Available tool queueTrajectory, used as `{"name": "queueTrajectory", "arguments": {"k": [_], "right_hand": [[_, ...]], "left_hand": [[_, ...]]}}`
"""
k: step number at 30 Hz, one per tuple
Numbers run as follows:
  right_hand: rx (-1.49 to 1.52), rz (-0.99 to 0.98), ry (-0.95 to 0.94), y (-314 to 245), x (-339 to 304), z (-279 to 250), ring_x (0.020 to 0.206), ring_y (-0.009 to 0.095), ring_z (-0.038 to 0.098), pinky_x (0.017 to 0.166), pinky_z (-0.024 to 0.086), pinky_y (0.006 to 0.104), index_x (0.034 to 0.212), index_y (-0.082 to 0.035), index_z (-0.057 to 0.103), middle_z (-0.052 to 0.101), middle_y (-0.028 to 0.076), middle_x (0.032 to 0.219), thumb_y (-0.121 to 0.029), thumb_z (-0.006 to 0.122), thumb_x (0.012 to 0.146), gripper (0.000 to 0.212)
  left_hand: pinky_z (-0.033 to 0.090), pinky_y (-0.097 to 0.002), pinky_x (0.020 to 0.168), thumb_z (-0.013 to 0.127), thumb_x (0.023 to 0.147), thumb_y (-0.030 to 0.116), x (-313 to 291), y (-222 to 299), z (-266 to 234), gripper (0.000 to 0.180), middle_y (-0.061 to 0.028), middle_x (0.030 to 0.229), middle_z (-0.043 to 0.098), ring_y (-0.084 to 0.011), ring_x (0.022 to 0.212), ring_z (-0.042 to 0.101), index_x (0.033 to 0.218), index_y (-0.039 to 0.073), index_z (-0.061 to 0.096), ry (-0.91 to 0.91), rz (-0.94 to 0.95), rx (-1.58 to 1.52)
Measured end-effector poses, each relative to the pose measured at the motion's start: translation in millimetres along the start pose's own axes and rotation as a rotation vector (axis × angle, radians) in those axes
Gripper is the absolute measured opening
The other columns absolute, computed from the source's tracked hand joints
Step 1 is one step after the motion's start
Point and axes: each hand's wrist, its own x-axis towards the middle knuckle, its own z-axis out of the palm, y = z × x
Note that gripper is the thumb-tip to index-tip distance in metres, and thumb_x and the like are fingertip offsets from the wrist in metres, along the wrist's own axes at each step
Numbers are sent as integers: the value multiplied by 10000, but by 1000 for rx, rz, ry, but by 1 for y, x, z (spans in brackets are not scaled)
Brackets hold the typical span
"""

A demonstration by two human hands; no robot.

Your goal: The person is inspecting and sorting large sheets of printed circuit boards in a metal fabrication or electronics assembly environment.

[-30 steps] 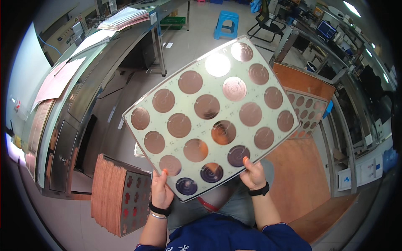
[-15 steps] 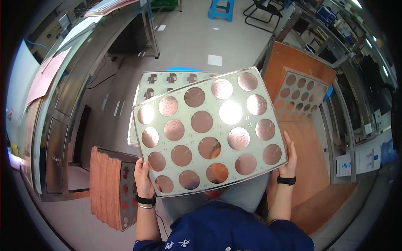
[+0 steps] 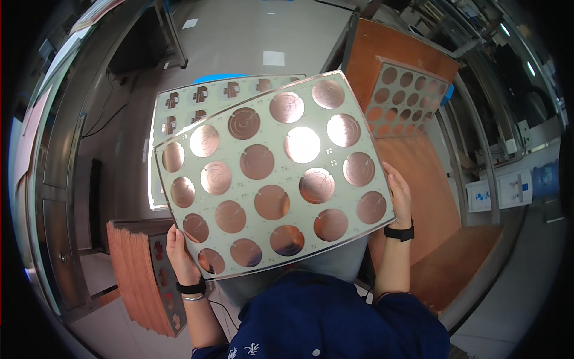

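A large pale green circuit board panel (image 3: 272, 202) with rows of round copper discs is held up in front of me, tilted, catching a bright glare. My left hand (image 3: 182, 257) grips its lower left edge, thumb by the rim. At the right edge, near the lower corner, my right hand (image 3: 399, 194) is closed on the same panel; some fingers are hidden behind it. Beyond and partly covered by it lies another pale green panel (image 3: 186, 109) with cross-like copper shapes. A bit of blue support (image 3: 224, 78) shows past that one.
To the left on the floor stands a thick stack of copper-edged boards (image 3: 134, 275). At right is a brown wooden rack (image 3: 412, 173) with a disc-patterned panel (image 3: 412, 96) leaning on its back. A metal cabinet (image 3: 60, 239) runs along the left.
The view has shifted, so the surroundings sit further left and mostly higher. The held panel also appears further left, with both hands still on it and much the same tilt.
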Motion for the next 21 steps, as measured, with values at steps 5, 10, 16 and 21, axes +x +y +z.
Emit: {"name": "queueTrajectory", "arguments": {"k": [5, 10, 16, 21], "right_hand": [[21, 23, 18, -3, -2, 8, 1026, 170, 564, 886, 452, 286, 1218, 61, 483, 573, 135, 1149, -143, 424, 956, 338], [30, 36, 22, -10, -2, 13, 967, 153, 583, 844, 463, 269, 1269, 46, 433, 596, 131, 1089, -144, 414, 960, 363], [-22, -32, -18, 1, 0, -3, 847, 101, 579, 748, 455, 218, 1321, 11, 389, 623, 94, 992, -120, 429, 947, 399], [-118, -56, -77, -7, -2, -15, 800, 68, 559, 715, 438, 195, 1321, -3, 403, 623, 52, 928, -121, 453, 937, 405]], "left_hand": [[454, -192, 417, 437, 960, 189, -3, 5, 8, 204, -22, 688, 543, -75, 509, 519, 1065, 21, 486, 56, 8, 14], [462, -193, 417, 444, 958, 187, 1, 4, 8, 201, -29, 681, 553, -83, 509, 533, 1058, 19, 487, 26, 5, -31], [455, -186, 497, 447, 959, 196, 2, 2, 3, 217, -25, 709, 565, -80, 571, 538, 1070, 19, 502, 6, 17, -10], [420, -192, 587, 444, 963, 225, 2, 3, 3, 247, -17, 736, 566, -79, 638, 525, 1078, 19, 517, -9, 50, 23]]}}
